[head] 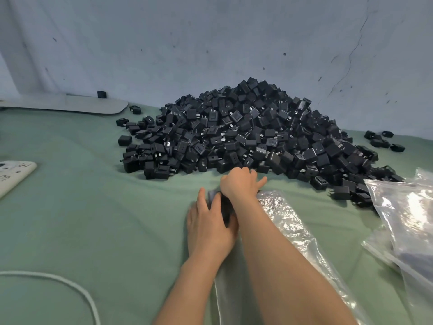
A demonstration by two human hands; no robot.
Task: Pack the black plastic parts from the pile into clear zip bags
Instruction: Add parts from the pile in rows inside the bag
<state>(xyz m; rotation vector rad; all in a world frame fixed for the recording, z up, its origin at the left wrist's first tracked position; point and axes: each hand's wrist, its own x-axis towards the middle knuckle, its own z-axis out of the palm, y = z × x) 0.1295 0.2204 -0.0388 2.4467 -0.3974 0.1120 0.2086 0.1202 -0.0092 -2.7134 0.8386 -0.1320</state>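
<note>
A big pile of black plastic parts [248, 132] lies on the green cloth against the wall. In front of it a clear zip bag [283, 216] lies flat, its length running toward me under my right forearm. My left hand [208, 224] grips the bag's mouth, where a dark clump of black parts [225, 208] shows between the two hands. My right hand [240, 182] reaches over the mouth to the pile's front edge, its fingers curled down over parts. Its palm hides what it holds.
More clear bags [407, 221] lie heaped at the right, overlapping the pile's edge. A white power strip [14, 172] sits at the left edge, a white cable [77, 289] curves at the lower left, and a grey flat board [70, 104] lies at the back left. Loose parts [384, 140] are scattered at the right.
</note>
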